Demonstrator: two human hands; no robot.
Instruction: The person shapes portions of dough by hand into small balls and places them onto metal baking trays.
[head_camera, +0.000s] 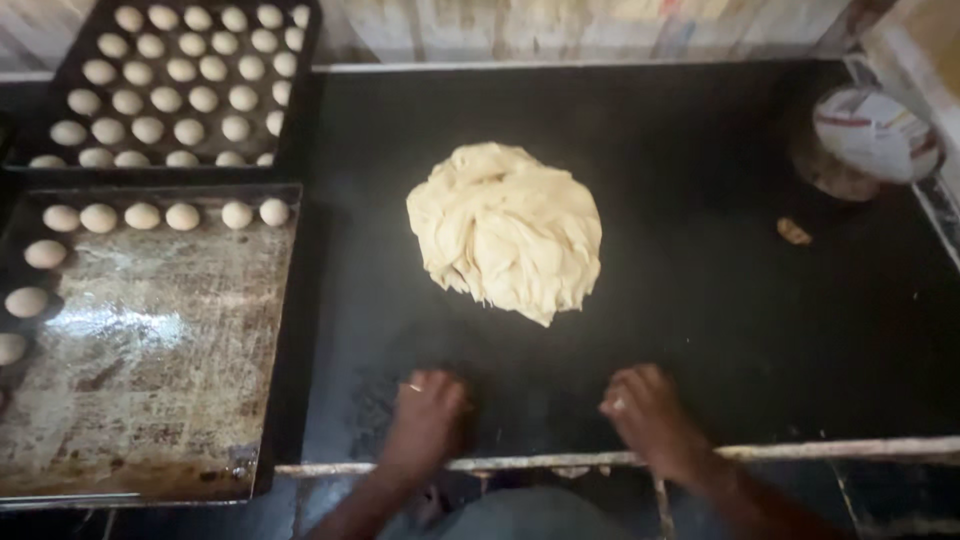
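Observation:
A big ragged lump of pale dough (507, 230) lies in the middle of a black worktop (700, 300). My left hand (428, 415) rests on the worktop near its front edge, fingers curled down, a ring on one finger. My right hand (650, 415) sits on the same surface a little to the right, also curled. Both hands are well short of the dough. Whether a small piece of dough lies under either palm is hidden.
A greasy metal tray (150, 360) at the left carries a few dough balls along its top and left sides. Behind it, a dark tray (300, 60) is filled with several rows of dough balls. A round tub (875, 135) stands at the far right, with a small scrap (793, 232) nearby.

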